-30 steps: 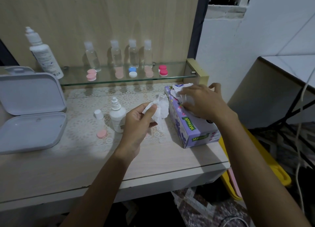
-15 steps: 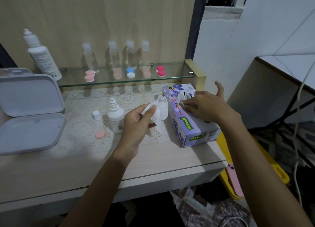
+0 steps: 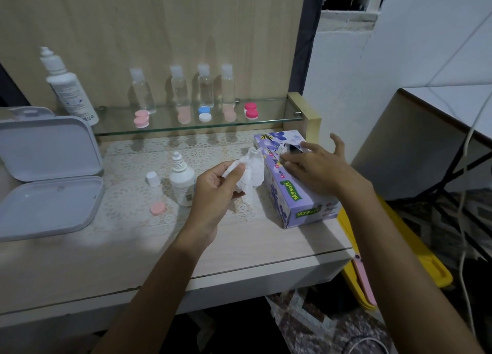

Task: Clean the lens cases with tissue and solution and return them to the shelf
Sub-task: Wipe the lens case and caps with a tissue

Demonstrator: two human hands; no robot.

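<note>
My left hand [image 3: 215,191] holds a crumpled white tissue [image 3: 251,171] pinched under the thumb, above the lace mat. My right hand [image 3: 316,167] lies flat with straight fingers on top of the purple tissue box [image 3: 298,196], over its slot. An uncapped small white solution bottle [image 3: 182,180] stands left of my left hand, its white cap [image 3: 153,178] beside it. A pink lens case lid [image 3: 158,208] lies on the mat in front of the cap. Several lens cases sit on the glass shelf [image 3: 266,120]: pink [image 3: 141,119], pale pink [image 3: 183,115], blue and white [image 3: 204,113], red-pink [image 3: 251,110].
A large white solution bottle [image 3: 70,87] stands at the shelf's left end, and several clear small bottles [image 3: 205,90] line the back. An open white plastic box [image 3: 48,172] lies at the left. A yellow tray [image 3: 399,252] sits beyond the desk's right edge.
My right hand has pushed the sticking-out tissue down into the box and now lies flat on the box top. My left hand keeps hold of its tissue.
</note>
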